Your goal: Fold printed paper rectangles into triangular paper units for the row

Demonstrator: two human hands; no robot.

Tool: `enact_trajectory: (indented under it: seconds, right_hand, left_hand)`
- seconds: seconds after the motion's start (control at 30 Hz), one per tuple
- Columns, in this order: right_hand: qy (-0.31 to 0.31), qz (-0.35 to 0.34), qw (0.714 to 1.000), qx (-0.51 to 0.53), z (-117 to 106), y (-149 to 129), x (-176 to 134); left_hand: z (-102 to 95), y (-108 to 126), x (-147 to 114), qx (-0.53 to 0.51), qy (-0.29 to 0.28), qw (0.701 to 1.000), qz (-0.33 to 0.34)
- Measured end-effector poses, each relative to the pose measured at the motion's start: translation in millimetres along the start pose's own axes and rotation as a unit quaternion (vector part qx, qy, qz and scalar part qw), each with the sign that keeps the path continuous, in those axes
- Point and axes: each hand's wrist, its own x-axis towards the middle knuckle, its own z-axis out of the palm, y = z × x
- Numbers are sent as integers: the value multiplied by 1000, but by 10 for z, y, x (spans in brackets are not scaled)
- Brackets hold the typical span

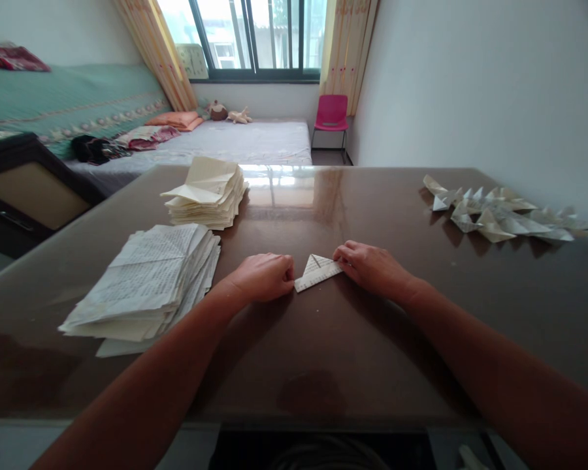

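Observation:
A small folded paper (319,269), printed with text and shaped like a triangle over a flat band, lies on the brown table between my hands. My right hand (370,266) pinches its right end between thumb and fingers. At the lower left corner, my left hand (268,277) is closed with curled fingers touching the paper's edge; its fingertips are partly hidden. Left of that hand rests a thick stack of printed sheets (147,271). Behind it stands a second stack of cream-coloured paper (208,189), its top sheet creased.
Several folded paper pieces (494,212) are grouped at the table's far right, near the white wall. The glossy tabletop (323,352) ends close to me. Beyond its far edge are a bed (269,140) and a pink chair (332,114); a dark cabinet (34,189) stands left.

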Motion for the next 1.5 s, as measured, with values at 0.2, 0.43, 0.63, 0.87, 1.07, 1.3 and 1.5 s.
enact_trajectory:
  seconds: [0.2, 0.43, 0.63, 0.87, 1.07, 1.3, 1.5]
  right_hand:
    - [2, -2, 1000, 0, -10, -5, -5]
    - [-4, -12, 1000, 7, -1, 28, -4]
    - [-11, -2, 1000, 4, 10, 32, -4]
    - [-26, 9, 1000, 3, -17, 2, -2]
    - [-25, 12, 1000, 1, -20, -9, 0]
    - [-49, 14, 997, 53, -63, 21, -18]
    - [-75, 16, 993, 89, -65, 61, -1]
  left_hand:
    - [9, 96, 16, 19, -3, 1000, 1]
    - [-1, 19, 22, 21, 22, 999, -24]
    - [-38, -157, 1, -10, 20, 1000, -3]
    - [-32, -23, -22, 12, -4, 1000, -6]
    - [-3, 108, -6, 49, -1, 999, -25]
    - [-16, 13, -11, 25, 23, 999, -18]
    - [-24, -23, -16, -10, 10, 1000, -7]
